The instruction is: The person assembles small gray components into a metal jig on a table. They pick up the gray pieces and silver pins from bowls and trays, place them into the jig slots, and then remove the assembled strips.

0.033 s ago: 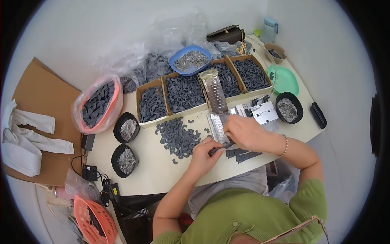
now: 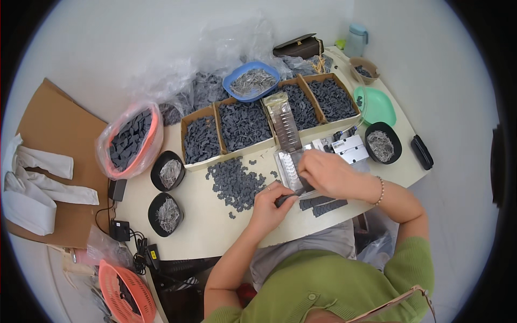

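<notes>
Dark grey strip (image 2: 284, 199), short and narrow, is clamped between the thumb and fingers of the left hand (image 2: 271, 206), near the front edge of a cream table (image 2: 210, 231). Its far end points toward a silver metal fixture (image 2: 290, 169). Over that fixture, the right hand (image 2: 323, 173) is bent with its fingers close together, pointing down; the fingertips are partly hidden, so whether they grip anything cannot be told. A beaded bracelet (image 2: 381, 191) circles the right wrist.

Just in front of the fixture, flat grey strips (image 2: 329, 208) lie side by side. To the right stands a silver machine block (image 2: 350, 149), with a black bowl (image 2: 397, 148) of thin metal pins beyond it. Left of the fixture, small grey pieces (image 2: 232, 183) spread in a loose heap. Behind them runs a cardboard box (image 2: 245, 149), divided into compartments filled with similar pieces. A blue tray (image 2: 251, 99) of pins is at its back edge. Further left, two more pin-filled bowls (image 2: 174, 187) sit near a coral basket (image 2: 154, 132) wrapped in clear plastic.
</notes>
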The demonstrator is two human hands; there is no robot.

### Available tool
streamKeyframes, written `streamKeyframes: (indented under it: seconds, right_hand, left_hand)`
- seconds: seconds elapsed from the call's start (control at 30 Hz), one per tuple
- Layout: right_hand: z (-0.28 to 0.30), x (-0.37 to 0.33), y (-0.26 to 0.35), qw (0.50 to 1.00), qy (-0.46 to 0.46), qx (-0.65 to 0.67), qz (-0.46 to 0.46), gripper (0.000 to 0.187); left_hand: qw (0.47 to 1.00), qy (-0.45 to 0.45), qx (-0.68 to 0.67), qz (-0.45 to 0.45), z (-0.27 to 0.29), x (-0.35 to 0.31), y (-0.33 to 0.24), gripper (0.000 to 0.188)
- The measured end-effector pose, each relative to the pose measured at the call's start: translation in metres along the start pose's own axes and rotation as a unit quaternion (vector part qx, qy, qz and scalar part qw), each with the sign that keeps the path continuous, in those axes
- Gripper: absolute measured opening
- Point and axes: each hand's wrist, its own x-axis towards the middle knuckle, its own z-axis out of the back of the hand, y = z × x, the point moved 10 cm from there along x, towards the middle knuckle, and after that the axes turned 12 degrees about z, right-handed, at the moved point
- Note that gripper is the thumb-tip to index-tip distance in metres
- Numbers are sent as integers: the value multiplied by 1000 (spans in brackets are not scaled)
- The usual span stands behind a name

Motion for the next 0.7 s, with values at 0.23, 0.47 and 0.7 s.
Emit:
streamKeyframes:
  seconds: [0.23, 0.47, 0.7]
  right_hand:
    - [9, -9, -40, 998, -27, 13, -49, 10]
    - [-2, -22, -40, 979, -43, 146, -138, 12]
    - [17, -20, -46, 990, -132, 20, -54, 13]
  left_hand:
    - [993, 52, -101, 43, 1, 5, 21, 10]
    - [992, -5, -95, 79, 8, 4, 17, 9]
    - [866, -60, 462, -181, -18, 27, -59, 10]
